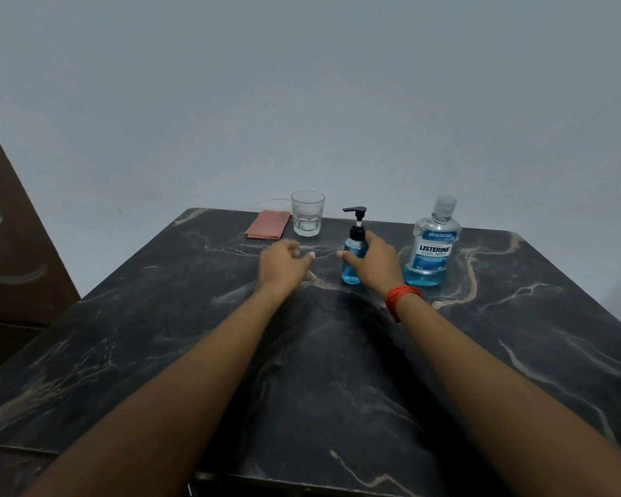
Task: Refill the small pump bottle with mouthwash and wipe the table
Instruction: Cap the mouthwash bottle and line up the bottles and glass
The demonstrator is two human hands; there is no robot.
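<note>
A small pump bottle [352, 272] with blue liquid and a black pump stands upright on the dark marble table [158, 335]. My right hand [373, 261] is wrapped around its body. My left hand [284, 261] hovers just left of it, fingers loosely curled and holding nothing. A large mouthwash bottle [432, 245] with a clear cap and a low level of blue liquid stands to the right of the pump bottle. A folded pink cloth [268, 224] lies at the far edge of the table.
A clear glass [308, 213] stands beside the cloth near the far edge. A pale wall rises behind the table. A brown wooden surface [11, 227] is at the left. A red band sits on my right wrist.
</note>
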